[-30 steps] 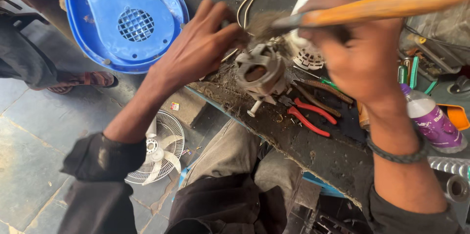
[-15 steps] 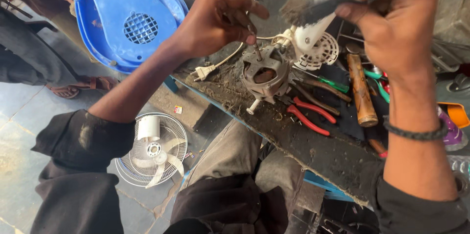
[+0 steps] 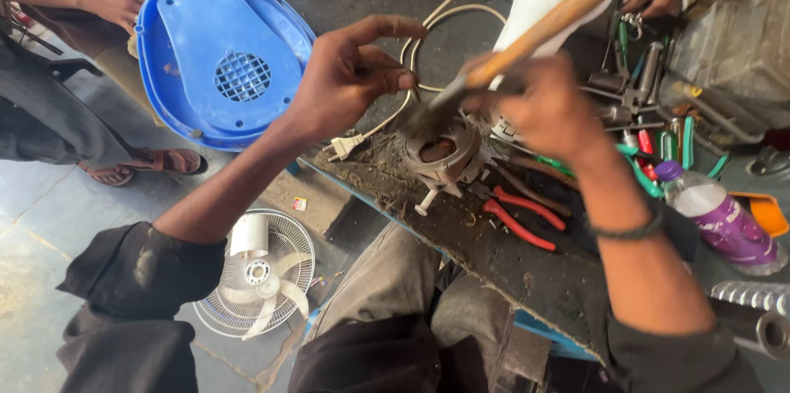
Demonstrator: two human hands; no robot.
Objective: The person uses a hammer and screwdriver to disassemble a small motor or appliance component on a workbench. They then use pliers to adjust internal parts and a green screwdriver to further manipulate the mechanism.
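1. Right hand [image 3: 550, 109] is closed around a wooden-handled paintbrush [image 3: 527, 41], bristles meeting the dusty grey metal fan motor [image 3: 443, 154] just below the grip.
2. Left hand [image 3: 350, 76] hovers beside the motor, fingers loosely curled, holding nothing.
3. Red-handled pliers [image 3: 518, 216] lie near the motor on the grimy workbench [image 3: 527, 269].
4. Step judged: brushing dust off; further strokes call for a steadied motor.

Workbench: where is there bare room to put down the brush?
The workbench is bare at its near edge, below the red pliers. Another dark patch lies between the blue cover and the white cord. Right of the motor, tools crowd.
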